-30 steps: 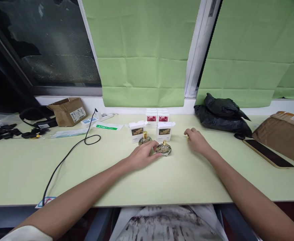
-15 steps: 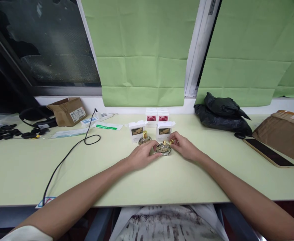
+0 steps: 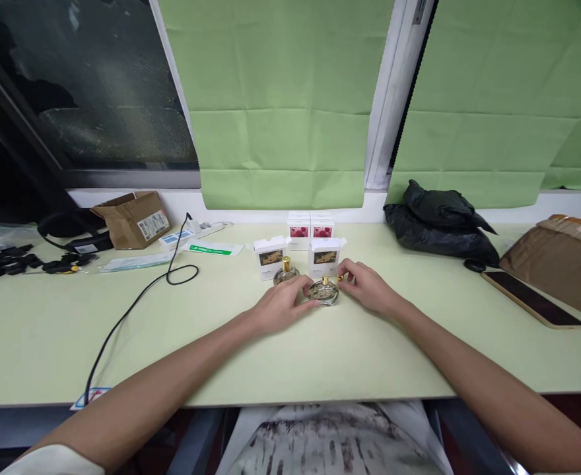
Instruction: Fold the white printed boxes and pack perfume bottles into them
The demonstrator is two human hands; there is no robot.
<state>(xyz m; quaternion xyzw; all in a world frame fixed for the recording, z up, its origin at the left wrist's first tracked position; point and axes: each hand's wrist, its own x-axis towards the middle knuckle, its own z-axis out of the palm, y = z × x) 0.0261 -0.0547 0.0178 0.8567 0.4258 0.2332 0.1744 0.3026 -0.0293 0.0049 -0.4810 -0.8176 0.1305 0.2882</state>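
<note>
While both hands meet at mid-surface, a round, flattened glass perfume bottle point(image 3: 323, 293) with a gold neck sits between them, upright on the surface. Left hand point(image 3: 281, 305) lies palm down with its fingers curled against the bottle's left side, steadying it. Right hand point(image 3: 368, 287) comes in from the other side, fingertips pinched on a small gold cap point(image 3: 341, 278) just beside the bottle's neck; whether cap and neck touch cannot be told.

Second bottle point(image 3: 285, 272), same clear glass and gold top, stands just beyond the left hand's knuckles. Count: 2 bottles.

Cartons, white card, boxy: 2 with open top flaps and a gold-brown label, one point(image 3: 269, 257) beyond the left hand, one point(image 3: 325, 256) beyond the bottle between the hands. Behind these, 2 closed cartons with pink printed fronts point(image 3: 310, 231), side by side, touching. Count: 4 cartons.

Far right of the right hand: crumpled black plastic bag point(image 3: 439, 224), glossy; a dark flat phone point(image 3: 530, 299) lying face up; a brown padded parcel point(image 3: 565, 260) at the edge of view.

Far left of the left hand: a thin black cable point(image 3: 136, 300) looping across the surface, an open brown cardboard box point(image 3: 133, 218) with a shipping label, flat paper packets, black odds and ends.

Surface point(image 3: 290, 363): smooth, matte, pale green laminate. Behind it a white sill, creased green blinds point(image 3: 280, 105) over two panes, one dark uncovered window at left.
</note>
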